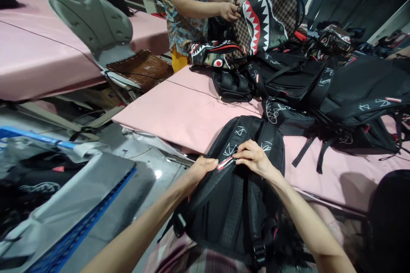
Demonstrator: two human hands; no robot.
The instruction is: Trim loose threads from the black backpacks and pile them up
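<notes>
A black backpack point(235, 204) with white line drawings leans against the table edge, its straps facing me. My left hand point(206, 168) is closed on the left shoulder strap point(205, 190), thumb on top beside a small red and white label point(225, 163). At the other end of that label, the fingers of my right hand point(253, 158) are pinched together on something small at the strap; what exactly they hold is hidden.
A co-worker point(188, 8) across the pink table point(192, 106) handles a checkered shark-mouth backpack point(265, 21). Several black bags point(352, 89) are piled at the right. A grey chair point(92, 25) stands at the left, near a grey cloth bin point(80, 204) with black bags.
</notes>
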